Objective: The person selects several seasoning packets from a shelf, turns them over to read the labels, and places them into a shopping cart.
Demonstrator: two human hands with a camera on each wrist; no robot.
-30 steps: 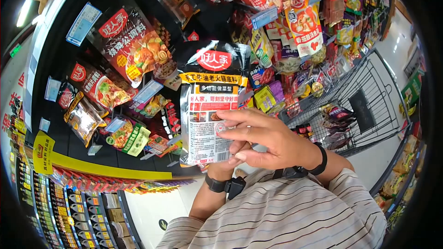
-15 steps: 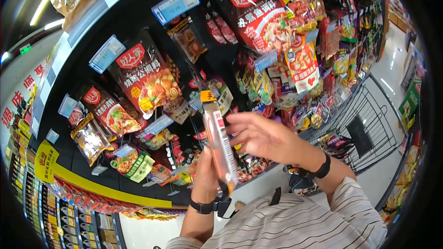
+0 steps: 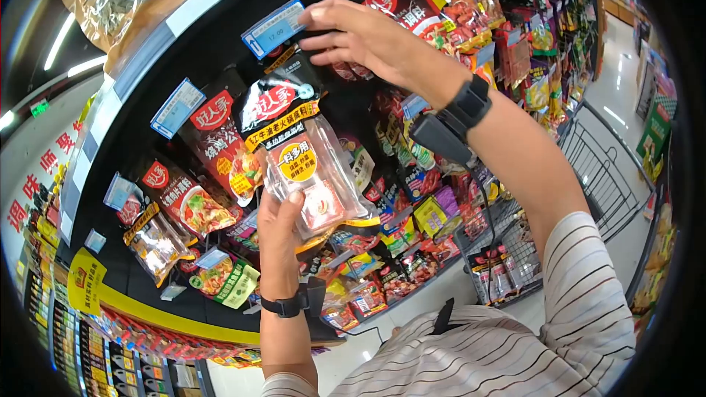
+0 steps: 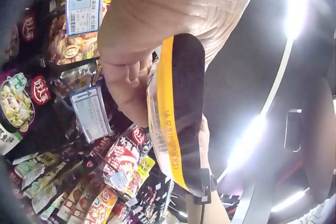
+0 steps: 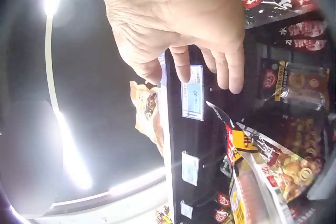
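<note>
My left hand (image 3: 276, 234) grips a clear-windowed pack of hot pot base (image 3: 312, 173) by its lower left side, thumb on the front. The pack has a black top, an orange band and reddish blocks inside. Its black and yellow bottom (image 4: 176, 113) faces the left wrist camera. Up at the shelf, my right hand (image 3: 375, 40) holds nothing, its fingers extended beside a blue-edged price tag (image 3: 272, 29). In the right wrist view the fingertips overlap that tag (image 5: 193, 100). A similar smaller pack (image 5: 302, 85) hangs behind it.
Hanging seasoning pouches (image 3: 220, 147) fill the dark shelf, with more tags (image 3: 178, 106) sticking out in front. A wire shopping cart (image 3: 599, 169) holding several packs stands at the right. A yellow shelf strip (image 3: 176, 323) runs along the lower edge.
The pack has turned from its printed back, through edge-on, to its front, and moved left. My right hand has left the pack and risen to the price tag.
</note>
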